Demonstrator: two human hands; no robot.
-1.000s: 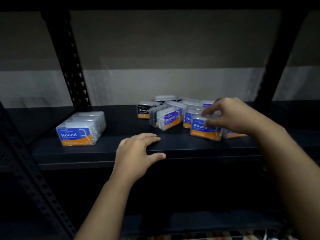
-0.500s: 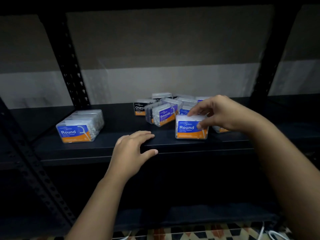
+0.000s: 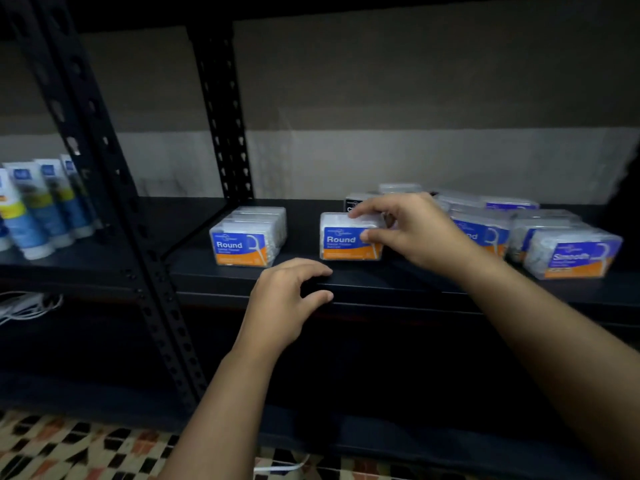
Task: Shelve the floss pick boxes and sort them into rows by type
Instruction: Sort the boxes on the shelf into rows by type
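Black metal shelf: carries all the boxes; its right end is cut off by the frame.
Unsorted pile, toward the right end of the shelf: clear floss pick boxes; a "Smooth" label is blurred, a black box at the back is mostly hidden by the right hand.
Row of "Round" boxes, toward the shelf's left end: front label legible, the boxes behind hard to count.
Right hand: fingers grasp a single "Round" box standing near the front edge, just right of the row, apart from it.
Left hand: fingers curled loosely over the front edge, holding nothing.
Tubes, neighbouring shelf bay, left: partly cut off.
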